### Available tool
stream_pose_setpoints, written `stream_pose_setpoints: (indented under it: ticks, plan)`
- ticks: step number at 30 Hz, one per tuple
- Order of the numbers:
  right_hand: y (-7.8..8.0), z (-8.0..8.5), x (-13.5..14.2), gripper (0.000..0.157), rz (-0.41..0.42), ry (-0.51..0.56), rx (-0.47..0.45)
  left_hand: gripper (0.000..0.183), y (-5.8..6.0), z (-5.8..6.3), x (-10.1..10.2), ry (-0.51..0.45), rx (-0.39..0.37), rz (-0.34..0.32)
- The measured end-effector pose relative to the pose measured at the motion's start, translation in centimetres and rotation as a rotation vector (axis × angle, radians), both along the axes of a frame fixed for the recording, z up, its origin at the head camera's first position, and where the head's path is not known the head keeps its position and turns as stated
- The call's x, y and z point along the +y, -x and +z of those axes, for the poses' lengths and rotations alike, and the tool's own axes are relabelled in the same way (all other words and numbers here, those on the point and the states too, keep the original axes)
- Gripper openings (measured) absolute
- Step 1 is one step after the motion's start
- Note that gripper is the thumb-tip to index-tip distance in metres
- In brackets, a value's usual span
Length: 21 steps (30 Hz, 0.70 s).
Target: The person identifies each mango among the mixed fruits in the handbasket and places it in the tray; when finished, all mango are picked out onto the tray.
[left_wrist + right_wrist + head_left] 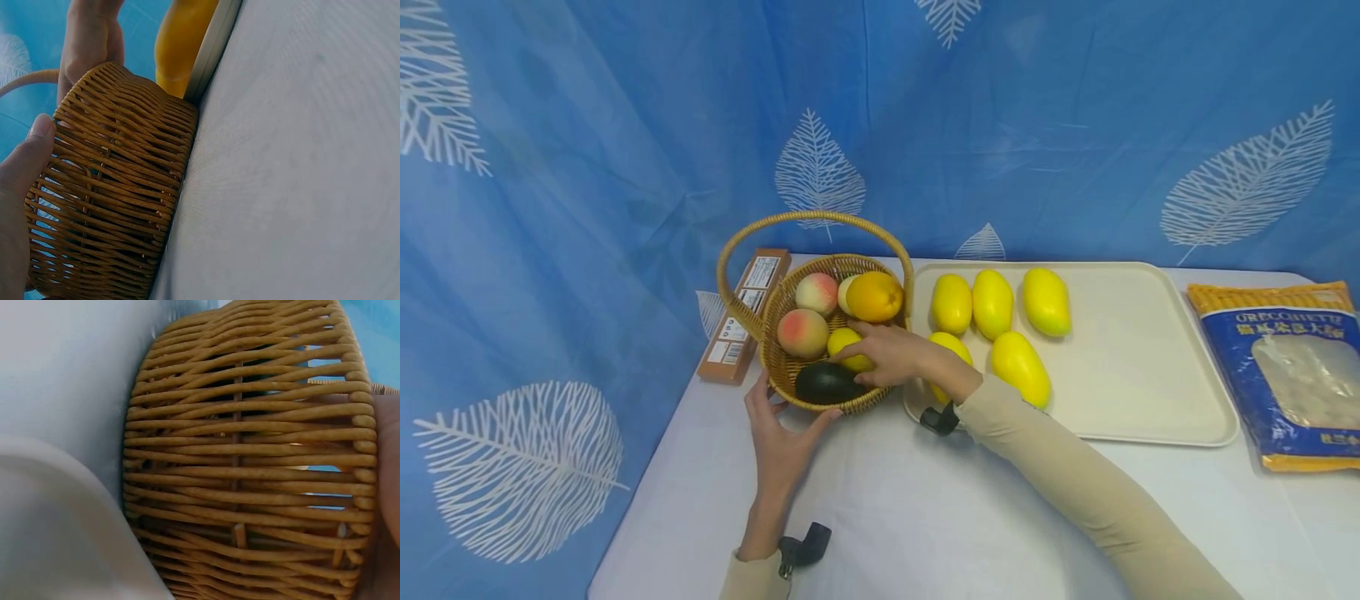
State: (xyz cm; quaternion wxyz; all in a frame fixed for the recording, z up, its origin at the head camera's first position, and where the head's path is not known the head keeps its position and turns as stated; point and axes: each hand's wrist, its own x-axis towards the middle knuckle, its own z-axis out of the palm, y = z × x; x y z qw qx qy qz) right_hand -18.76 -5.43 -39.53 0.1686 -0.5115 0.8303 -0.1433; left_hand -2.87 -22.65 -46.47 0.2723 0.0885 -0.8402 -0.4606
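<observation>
A wicker basket (877, 400) with a tall arched handle stands on the table. My left hand (782, 446) grips its front left side, the thumb (39, 140) against the rim in the left wrist view. Over the right rim reaches my right hand (887, 354), its fingers around a small yellow fruit (842, 340) inside. Just in front of that fruit lies a dark green avocado (823, 383). Two peaches (802, 333) sit at the basket's left, and an orange-yellow mango (876, 297) at the back right partly covers a pale fruit. The right wrist view shows mostly basket weave.
Right of the basket is a cream tray (1135, 358) bearing several yellow mangoes (1021, 368). A blue and orange pasta bag (1285, 375) lies beyond it. Behind the basket's left side is a brown box (745, 317); a blue curtain (1000, 125) hangs at the back.
</observation>
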Motion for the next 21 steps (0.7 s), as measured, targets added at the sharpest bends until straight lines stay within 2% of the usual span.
stream_pose_setpoints:
  ticks: [15, 21]
  plan:
    - [0.4, -0.5, 0.5, 0.046, 0.002, 0.179, -0.042, 0.110, 0.1, 0.1, 0.1, 0.009, -0.003, -0.003]
    - [0.3, -0.1, 1.1, 0.047, 0.032, 0.283, -0.105, 0.111, 0.0, 0.3, 0.1, 0.011, -0.012, 0.001]
